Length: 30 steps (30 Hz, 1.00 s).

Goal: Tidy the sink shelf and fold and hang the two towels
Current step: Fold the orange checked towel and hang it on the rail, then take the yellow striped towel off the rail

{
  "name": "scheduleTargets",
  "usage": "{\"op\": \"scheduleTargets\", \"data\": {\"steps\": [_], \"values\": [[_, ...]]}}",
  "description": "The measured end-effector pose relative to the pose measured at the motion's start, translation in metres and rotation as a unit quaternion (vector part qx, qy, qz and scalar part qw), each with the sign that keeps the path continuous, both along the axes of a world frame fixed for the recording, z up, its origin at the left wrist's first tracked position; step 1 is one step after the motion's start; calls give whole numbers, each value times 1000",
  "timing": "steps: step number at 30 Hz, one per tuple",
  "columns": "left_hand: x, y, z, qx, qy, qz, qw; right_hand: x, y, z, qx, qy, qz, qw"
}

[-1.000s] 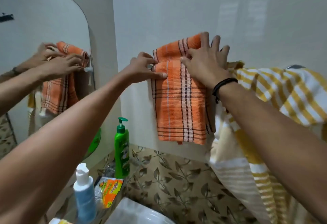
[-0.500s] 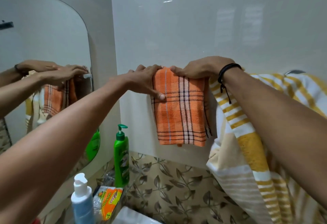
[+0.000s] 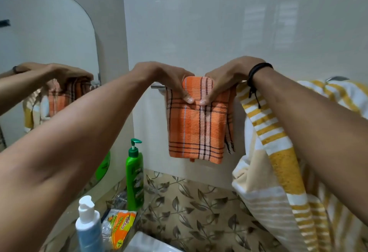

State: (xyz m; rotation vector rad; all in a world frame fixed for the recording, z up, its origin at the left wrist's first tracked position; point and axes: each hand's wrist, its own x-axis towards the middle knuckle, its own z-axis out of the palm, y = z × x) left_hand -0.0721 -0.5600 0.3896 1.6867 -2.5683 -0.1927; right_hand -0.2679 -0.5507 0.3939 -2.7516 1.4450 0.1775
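Head view: orange towel [image 3: 196, 128] hangs folded over the rail [image 3: 157, 86] on the wall, with the left hand [image 3: 165, 79] and right hand [image 3: 229, 80] both curled over its top fold, thumbs pressing the front face, gripping the cloth. Yellow towel [image 3: 282, 164] is draped just right of it and under the right forearm, loose and bunched, so it looks not yet folded. Shelf below carries a green bottle [image 3: 134, 176], blue bottle [image 3: 89, 230] and sponge pack [image 3: 119, 228]; judged roughly half done, with one towel hung and the shelf state unclear.
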Motion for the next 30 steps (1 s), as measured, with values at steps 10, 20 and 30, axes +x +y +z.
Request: {"op": "scheduleTargets", "data": {"steps": [10, 20, 30], "values": [[-2, 18, -4, -75, 31, -24, 996, -73, 74, -60, -364, -134, -148, 910], [-63, 23, -23, -160, 14, -27, 987, -81, 57, -132, -512, -190, -211, 811], [-101, 50, -52, -417, 214, -76, 880, -104, 63, -123, -538, -269, -146, 785]]}}
